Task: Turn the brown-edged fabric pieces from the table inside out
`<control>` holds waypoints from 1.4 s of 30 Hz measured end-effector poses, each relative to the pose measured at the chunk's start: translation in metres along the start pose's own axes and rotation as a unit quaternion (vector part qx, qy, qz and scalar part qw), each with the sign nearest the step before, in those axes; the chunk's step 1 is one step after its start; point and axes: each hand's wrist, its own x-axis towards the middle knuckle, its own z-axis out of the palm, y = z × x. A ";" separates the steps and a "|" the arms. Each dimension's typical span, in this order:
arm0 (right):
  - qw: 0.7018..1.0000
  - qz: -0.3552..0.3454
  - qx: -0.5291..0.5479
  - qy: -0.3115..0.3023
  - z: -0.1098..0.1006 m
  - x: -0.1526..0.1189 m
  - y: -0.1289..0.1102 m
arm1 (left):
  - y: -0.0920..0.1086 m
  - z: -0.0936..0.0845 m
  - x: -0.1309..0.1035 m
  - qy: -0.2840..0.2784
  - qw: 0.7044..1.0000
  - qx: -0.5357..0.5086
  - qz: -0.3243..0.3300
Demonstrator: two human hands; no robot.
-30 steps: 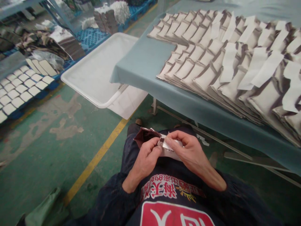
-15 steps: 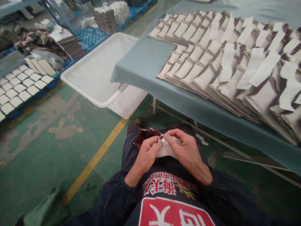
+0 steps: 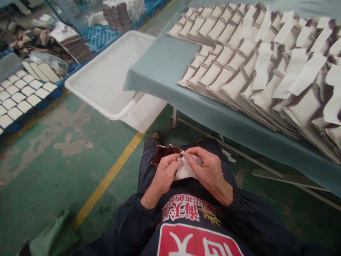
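Above my lap, both hands are closed on a white-and-maroon fabric piece [image 3: 184, 172]. My left hand [image 3: 163, 176] pinches its upper edge between thumb and fingers. Close beside it, my right hand [image 3: 209, 170] pinches the same edge, the thumb almost touching the left fingertips. A small dark patch shows between the fingertips. The maroon part [image 3: 160, 155] of the piece opens out past my left hand, with folds inside it. My fingers hide much of the white part, and I cannot make out what exactly lies under the fingertips.
To the right, a blue-covered table [image 3: 160, 67] bears overlapping rows of off-white and brown fabric pieces [image 3: 234, 71], some topped with white strips [image 3: 262, 65]. A white plastic tub [image 3: 106, 78] stands by its left corner. Pallets with stacked pads [image 3: 21, 92] lie farther left.
My right hand has shifted slightly left and its wrist has turned a little. Both hands keep their pinch on the fabric piece. The camera view has moved slightly.
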 end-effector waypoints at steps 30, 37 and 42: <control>0.996 -0.079 -0.035 0.005 -0.002 0.001 0.003 | 0.019 0.015 -0.001 0.055 0.990 0.115 0.065; 0.998 -0.055 -0.034 0.012 -0.003 -0.002 -0.001 | 0.019 0.017 -0.004 0.070 0.983 0.140 0.092; 0.998 -0.040 -0.040 0.001 -0.004 -0.003 -0.005 | 0.021 0.020 -0.006 0.076 0.977 0.168 0.109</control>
